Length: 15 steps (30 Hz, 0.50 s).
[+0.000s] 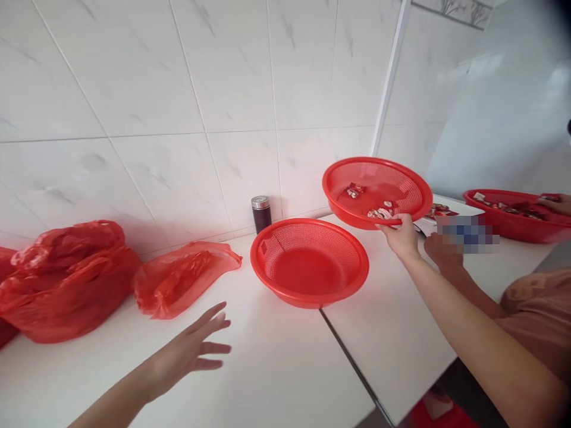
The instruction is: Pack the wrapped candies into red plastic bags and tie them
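Note:
My right hand [404, 235] grips the near rim of a red perforated basket [379, 189], which is lifted and tilted toward me. Two small clusters of wrapped pieces lie inside it. Below and to its left, a second red basket [310, 270] stands on the white table with nothing in it. My left hand [190, 351] hovers over the table to the left of that basket, its fingers spread and holding nothing.
Red plastic bags [71, 279] and a flatter one [182, 279] lie at left. A dark flask [261, 214] stands by the wall. At right are a person's hand [446, 252], a white tray [464, 208] and another filled red basket [513, 226].

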### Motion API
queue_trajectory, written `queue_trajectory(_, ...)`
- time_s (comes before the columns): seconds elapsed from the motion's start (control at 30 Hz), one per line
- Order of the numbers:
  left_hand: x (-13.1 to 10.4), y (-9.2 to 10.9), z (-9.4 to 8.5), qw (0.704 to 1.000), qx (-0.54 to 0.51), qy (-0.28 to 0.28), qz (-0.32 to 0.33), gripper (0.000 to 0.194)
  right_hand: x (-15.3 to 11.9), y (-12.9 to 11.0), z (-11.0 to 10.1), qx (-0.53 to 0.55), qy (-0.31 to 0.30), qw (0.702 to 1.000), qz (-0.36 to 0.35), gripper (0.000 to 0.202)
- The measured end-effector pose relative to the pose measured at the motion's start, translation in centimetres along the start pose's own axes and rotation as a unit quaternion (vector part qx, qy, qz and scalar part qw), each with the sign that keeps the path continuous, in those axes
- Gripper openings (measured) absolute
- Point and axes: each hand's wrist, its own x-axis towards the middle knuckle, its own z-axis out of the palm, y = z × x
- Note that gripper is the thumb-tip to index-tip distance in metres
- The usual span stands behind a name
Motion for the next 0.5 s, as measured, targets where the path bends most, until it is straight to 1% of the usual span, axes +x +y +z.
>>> queue_trajectory(0.03,1.1,1.0,1.9,0.998,-0.055,-0.011,-0.014,0.097,-0.5,-0.6,-1.1,0.003,-0.006,1.000,0.000,0.041)
queue_trajectory(0.07,2.3,2.0,3.6,0.995,-0.101,-0.014,-0.015,0.101,-1.1,-1.3,-2.3,0.008,-0.015,1.000,-0.003,0.041)
queue_trajectory(0.1,3.6,2.9,5.3,0.990,-0.136,-0.021,-0.004,0.101,-1.9,-1.9,-3.5,0.016,-0.024,1.000,-0.008,0.041)
queue_trajectory(0.17,6.1,4.1,8.3,0.978,-0.179,-0.073,0.072,0.088,-3.7,-3.1,-5.9,0.039,-0.035,0.998,-0.020,0.041)
queue_trajectory(0.23,8.5,4.7,10.7,0.965,-0.182,-0.115,0.150,0.070,-5.7,-4.2,-7.9,0.086,-0.062,0.994,-0.028,0.042)
queue_trajectory(0.3,10.4,4.6,12.6,0.963,-0.169,-0.123,0.171,0.062,-7.5,-5.4,-9.6,0.140,-0.107,0.984,-0.026,0.043)
queue_trajectory(0.37,11.4,4.0,13.5,0.968,-0.145,-0.119,0.165,0.060,-9.3,-6.7,-10.8,0.176,-0.159,0.971,-0.012,0.042)
queue_trajectory(0.4,11.6,3.6,13.5,0.971,-0.128,-0.116,0.168,0.058,-10.3,-7.5,-11.2,0.188,-0.184,0.965,0.000,0.042)
queue_trajectory(0.43,11.6,3.3,13.2,0.973,-0.109,-0.106,0.175,0.054,-11.2,-8.2,-11.5,0.199,-0.209,0.957,0.013,0.040)
queue_trajectory(0.5,11.3,2.7,11.5,0.975,-0.073,-0.062,0.203,0.045,-13.1,-9.5,-11.8,0.222,-0.264,0.938,0.036,0.037)
